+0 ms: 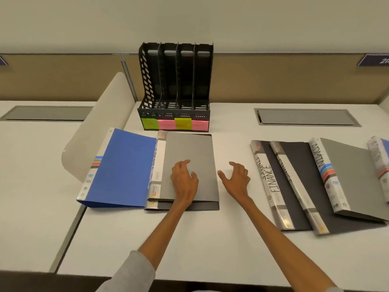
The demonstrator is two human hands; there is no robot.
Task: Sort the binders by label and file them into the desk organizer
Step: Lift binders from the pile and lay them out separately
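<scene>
The desk organizer (175,85) is black, its side walls pierced with a pattern of slanted slots, and its front carries sticky notes (175,124) alternating lime green and pink. The bench (189,239) is off-white with grey inset panels (307,116). The blue binder (124,169) has a white spine edge with blue, grey and red stripes. Beside it a light grey binder (193,150) rests on a dark charcoal one (202,206). Two charcoal binders (299,186) have white spines lettered FINANCE in black. A grey binder (353,178), lettered ADMIN, shows blue, grey and red bands. The sleeve (134,272) is pale grey. The partition (294,79) behind is tan.
</scene>
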